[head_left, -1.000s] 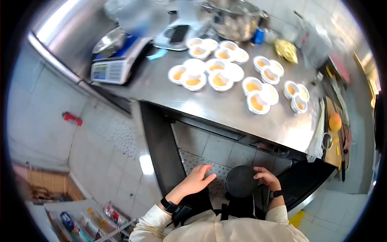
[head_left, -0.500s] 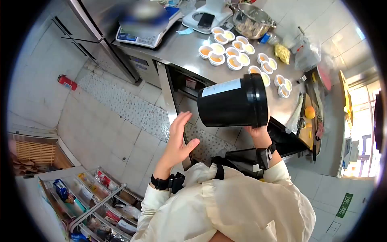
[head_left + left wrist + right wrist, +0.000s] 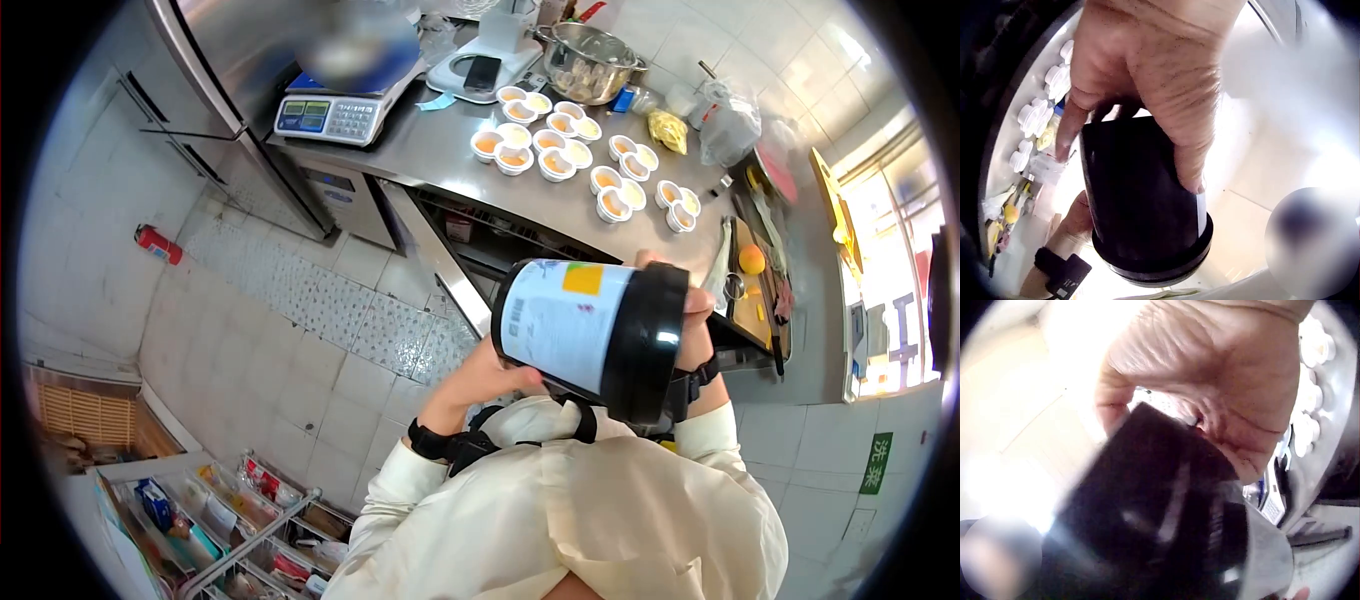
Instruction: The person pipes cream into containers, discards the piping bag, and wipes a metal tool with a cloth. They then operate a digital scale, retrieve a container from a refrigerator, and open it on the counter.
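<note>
A black lidded tub (image 3: 560, 320) with a white printed label lies tilted on its side in front of the torso in the head view. Its wide black rim end faces right. My left hand (image 3: 480, 380) grips the narrower base end; in the left wrist view that hand (image 3: 1147, 81) spans the base, thumb down one side and fingers on the other. At the rim end, my right hand (image 3: 695, 310) holds the tub, fingers curled over the edge. The right wrist view shows the right hand (image 3: 1210, 381) close around the dark rim. The tub hides part of both hands.
Several clustered white cups (image 3: 555, 160) with orange and pale filling stand on the steel counter (image 3: 430, 150). Behind them are a scale (image 3: 330, 118), a steel pot (image 3: 590, 65) and a yellow bag (image 3: 668, 130). A cutting board (image 3: 750, 300) bears an orange fruit (image 3: 751, 260).
The tub has come up from below the counter, then turned so its label faces up. The left hand, free before, has moved right onto its base. The right hand has shifted up around the rim.
</note>
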The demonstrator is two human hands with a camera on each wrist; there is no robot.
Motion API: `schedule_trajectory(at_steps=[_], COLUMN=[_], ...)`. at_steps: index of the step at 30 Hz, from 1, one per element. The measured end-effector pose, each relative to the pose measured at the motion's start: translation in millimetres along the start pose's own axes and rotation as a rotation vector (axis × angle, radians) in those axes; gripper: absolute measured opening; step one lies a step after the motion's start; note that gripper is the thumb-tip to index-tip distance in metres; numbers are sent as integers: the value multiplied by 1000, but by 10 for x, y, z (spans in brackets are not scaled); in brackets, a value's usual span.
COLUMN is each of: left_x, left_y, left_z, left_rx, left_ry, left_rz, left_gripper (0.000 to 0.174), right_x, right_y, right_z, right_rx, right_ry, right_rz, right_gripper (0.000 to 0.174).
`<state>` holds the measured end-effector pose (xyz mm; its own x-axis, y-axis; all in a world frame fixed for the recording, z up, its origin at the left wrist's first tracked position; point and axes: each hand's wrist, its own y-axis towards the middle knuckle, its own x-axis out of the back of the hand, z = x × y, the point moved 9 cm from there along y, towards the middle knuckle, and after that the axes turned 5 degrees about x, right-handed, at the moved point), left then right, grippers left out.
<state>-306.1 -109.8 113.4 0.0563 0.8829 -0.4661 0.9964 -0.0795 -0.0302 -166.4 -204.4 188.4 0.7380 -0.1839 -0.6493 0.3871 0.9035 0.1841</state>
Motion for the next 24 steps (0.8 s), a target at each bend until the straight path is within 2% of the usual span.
schedule_trajectory(at_steps=[1,2,4,5,6,8,9,12,13,14,16,17,20,21,24], left_x=[-67,-95,-125,-214,-257,-351,-337,-260,-191,-182,-66,30,34,-12,-120], left_y=[40,100,232,263,331,397,425,523,592,620,711,778,961,1032,1179], left_z=[-11,5,-254,-439,-481,-580,-573,-452,-339,-312,-268,-136,-61,-84,-25], left_rx=[6,10,-275,-368,-377,-466,-459,-463,-359,-358,-279,-236,-172,-177,-138], left_ry=[-4,0,557,575,579,856,774,856,811,812,620,754,773,781,635], left_rz=[17,32,-119,-173,-152,-131,-144,-177,-170,-173,-293,-310,-370,-378,-424], left_gripper=[92,92,109,118,118,117,118,119,119,119,119,117,115,115,114], right_x=[-11,-65,135,70,59,152,132,239,302,381,572,678,889,988,1120], right_y=[-19,-36,-179,-170,-180,-237,-232,-203,-174,-176,-194,-196,-149,-130,-30], right_z=[58,207,373,448,495,543,586,600,587,583,601,609,705,717,814], right_rx=[50,119,103,149,168,163,184,126,94,93,57,58,63,40,-42], right_ry=[-15,-47,-222,-275,-285,-266,-252,-268,-315,-312,-320,-320,-353,-321,-298], right_rz=[9,-25,-261,-241,-248,-340,-233,-137,-62,-60,-120,-82,-118,-75,-24], right_gripper=[42,40,38,38,38,40,44,49,55,55,59,61,59,57,56])
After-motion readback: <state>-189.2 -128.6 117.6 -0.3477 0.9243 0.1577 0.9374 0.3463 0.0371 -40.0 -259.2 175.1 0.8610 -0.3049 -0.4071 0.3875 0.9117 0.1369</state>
